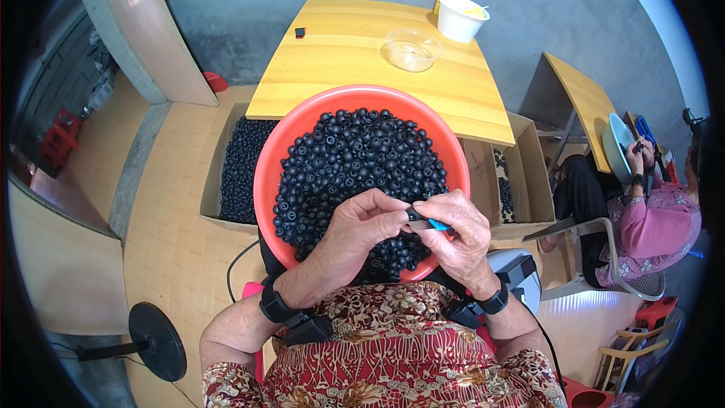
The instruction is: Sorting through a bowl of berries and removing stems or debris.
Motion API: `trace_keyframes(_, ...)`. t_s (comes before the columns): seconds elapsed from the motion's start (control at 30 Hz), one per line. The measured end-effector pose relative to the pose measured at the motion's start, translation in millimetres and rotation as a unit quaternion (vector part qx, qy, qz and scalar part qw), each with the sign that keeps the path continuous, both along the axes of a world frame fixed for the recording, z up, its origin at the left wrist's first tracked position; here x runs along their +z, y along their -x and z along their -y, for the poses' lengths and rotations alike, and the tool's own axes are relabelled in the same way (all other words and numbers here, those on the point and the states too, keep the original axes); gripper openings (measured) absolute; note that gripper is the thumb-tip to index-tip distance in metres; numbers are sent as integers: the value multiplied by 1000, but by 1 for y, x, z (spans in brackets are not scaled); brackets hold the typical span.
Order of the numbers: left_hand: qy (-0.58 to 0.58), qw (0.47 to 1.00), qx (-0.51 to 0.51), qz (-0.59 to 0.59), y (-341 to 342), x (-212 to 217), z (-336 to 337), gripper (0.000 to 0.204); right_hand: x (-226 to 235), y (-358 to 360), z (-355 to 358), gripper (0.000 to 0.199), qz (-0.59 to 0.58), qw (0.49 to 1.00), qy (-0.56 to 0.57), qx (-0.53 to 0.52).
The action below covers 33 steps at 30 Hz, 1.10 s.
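A large red basin [264, 174] in front of me holds a heap of small black round pieces [355, 159], bead-like, some with a hole or ring in the face. Over its near right side, my left hand [362, 227] pinches one black piece [412, 214] between thumb and fingers. My right hand [457, 230] is closed round a small knife [438, 224] with a blue handle. Its short metal blade lies against or very near the held piece; whether it cuts in cannot be made out.
Beyond the basin stands a yellow wooden table [340, 45] with a clear bowl [414, 50] and a white tub [462, 18]. Cardboard boxes [213, 174] with black pieces flank the basin. A co-worker [642, 234] sits at far right by a light blue basin [615, 147]. A black round stand [157, 341] is at lower left.
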State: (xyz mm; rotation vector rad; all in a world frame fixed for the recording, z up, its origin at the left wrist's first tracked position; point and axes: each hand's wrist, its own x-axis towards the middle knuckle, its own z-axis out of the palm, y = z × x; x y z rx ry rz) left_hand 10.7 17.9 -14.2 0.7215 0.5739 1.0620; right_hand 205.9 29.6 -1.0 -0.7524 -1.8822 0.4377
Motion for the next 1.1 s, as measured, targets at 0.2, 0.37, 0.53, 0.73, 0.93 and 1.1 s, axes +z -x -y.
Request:
trace_keyframes(0.2, -5, 1000, 1, -3, -3, -9, -2, 16, -3, -1, 0, 32, 19, 999, -48, -10)
trace_keyframes(0.37, 5, 1000, -2, 10, -3, -7, -3, 15, -4, -1, -1, 30, 27, 998, -59, -17)
trace_keyframes(0.53, 3, 1000, -11, 15, 0, -11, -3, 13, 0, 1, 0, 32, 22, 999, -23, -19)
trace_keyframes(0.73, 16, 999, -23, 24, 1, -14, -5, 12, -3, -1, -3, 40, 55, 998, -23, -1)
trace_keyframes(0.93, 22, 1000, -7, 3, -4, -9, -4, 11, -8, -3, -1, 42, 65, 996, -53, -10)
trace_keyframes(1.1, -2, 1000, -26, 9, -2, -18, -7, 8, -4, 1, 2, 38, 48, 997, -57, -22)
